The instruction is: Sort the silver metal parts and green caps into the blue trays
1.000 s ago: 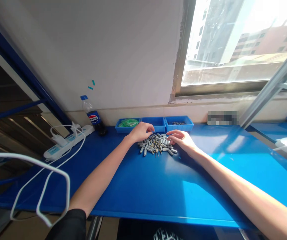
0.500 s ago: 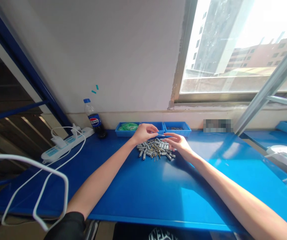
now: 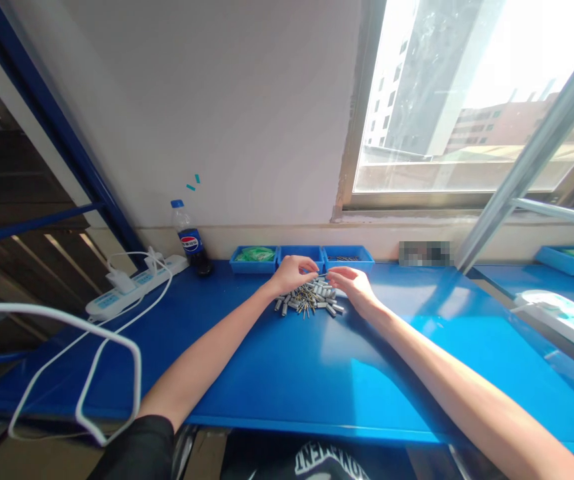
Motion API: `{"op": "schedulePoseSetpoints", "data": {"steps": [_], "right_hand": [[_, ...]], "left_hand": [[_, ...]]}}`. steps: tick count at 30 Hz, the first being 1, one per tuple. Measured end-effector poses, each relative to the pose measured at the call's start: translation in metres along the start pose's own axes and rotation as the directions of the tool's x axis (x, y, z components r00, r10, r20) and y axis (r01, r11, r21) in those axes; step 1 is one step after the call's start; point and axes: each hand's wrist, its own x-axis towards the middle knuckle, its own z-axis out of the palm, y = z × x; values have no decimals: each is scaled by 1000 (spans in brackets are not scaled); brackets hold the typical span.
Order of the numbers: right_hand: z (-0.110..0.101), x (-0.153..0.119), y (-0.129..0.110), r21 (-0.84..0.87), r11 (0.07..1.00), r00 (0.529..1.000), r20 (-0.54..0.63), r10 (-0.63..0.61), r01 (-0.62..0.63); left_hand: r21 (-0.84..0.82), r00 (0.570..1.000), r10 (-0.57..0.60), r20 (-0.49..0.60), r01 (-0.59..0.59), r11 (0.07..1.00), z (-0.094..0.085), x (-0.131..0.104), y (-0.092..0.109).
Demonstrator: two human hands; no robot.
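Observation:
A loose pile of grey cylinders and thin brass-coloured pins (image 3: pixel 309 299) lies on the blue table (image 3: pixel 267 373). Above its back edge, my left hand (image 3: pixel 294 272) is pinched on one end of a small thin part (image 3: pixel 322 275). From the other side my right hand (image 3: pixel 353 285) closes its fingertips at the part's other end. The part is too small to make out well. Behind the hands stand three blue trays: the left one (image 3: pixel 254 267) holds green packets, the right one (image 3: pixel 349 265) holds thin dark pieces, and the middle one (image 3: pixel 301 252) is partly hidden by my left hand.
A cola bottle (image 3: pixel 193 243) stands at the back left beside a white power strip (image 3: pixel 137 287) with looping cables. Another power strip (image 3: pixel 561 317) and a blue tray (image 3: pixel 569 261) are at the right. A metal post (image 3: pixel 521 170) slants down by the window.
Both hands remain over the pile, their fingertips now closer together around the thin part. My right hand's fingers are more gathered. The view has shifted slightly.

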Motion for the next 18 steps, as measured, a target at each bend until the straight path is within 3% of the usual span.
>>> {"op": "schedulePoseSetpoints", "data": {"steps": [3,6,12,18], "right_hand": [[-6,11,-6,-32,998,994,-93,-59,56],[-10,25,-14,-74,992,982,-147,-115,105],[-3,40,-10,-152,985,951,-283,-126,85],[-1,34,-2,-197,975,955,-257,-151,101]], "left_hand": [[303,995,-87,45,69,951,-3,4,7],[584,961,-273,53,192,789,-2,9,17],[694,928,-361,91,201,692,11,16,36],[717,919,-375,118,183,673,12,16,40]]}}
